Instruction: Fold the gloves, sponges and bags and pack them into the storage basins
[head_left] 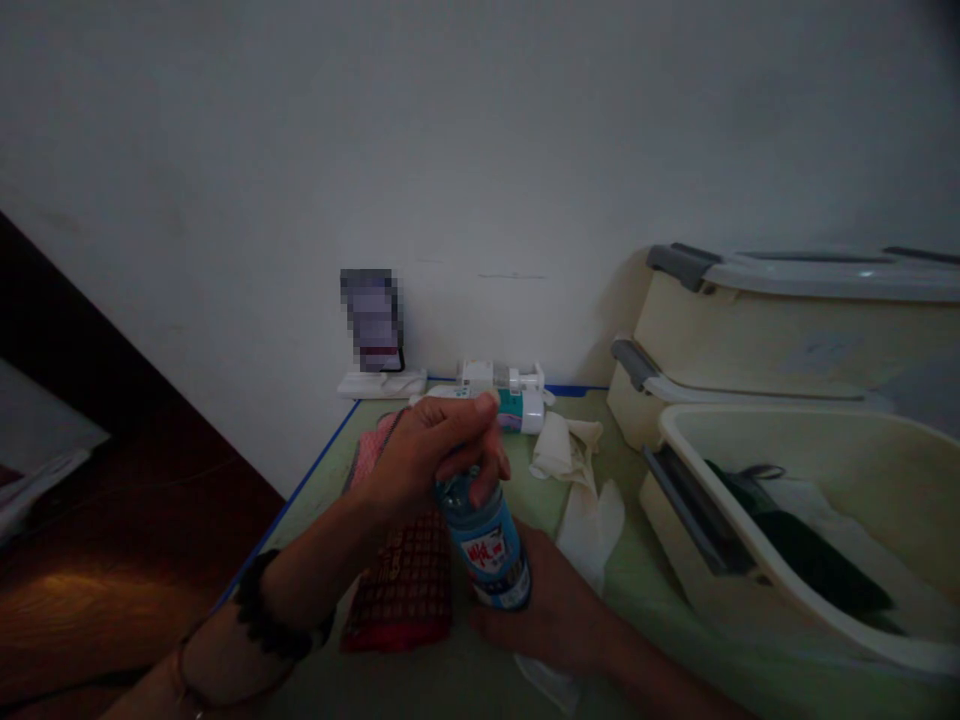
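Observation:
A clear bottle with a blue label [487, 553] stands tilted slightly to the left in front of me. My right hand [551, 605] is closed round its lower part from the right side. Over the bottle's top my left hand [457, 445] is closed, its fingers bent round the neck; the cap is hidden under them. Beneath my left forearm lies a dark red patterned pouch or cloth roll [401, 590], with a pink cloth [367, 455] behind it. To the right of the bottle are crumpled pale gloves [566, 445].
Behind my left hand lie a white and teal bottle [521, 410] and a white pump bottle [487, 375]. A phone [375, 320] leans upright on a white stand [382, 384]. At right, an open cream bin [697, 420] holds dark green items, before stacked lidded boxes [750, 335].

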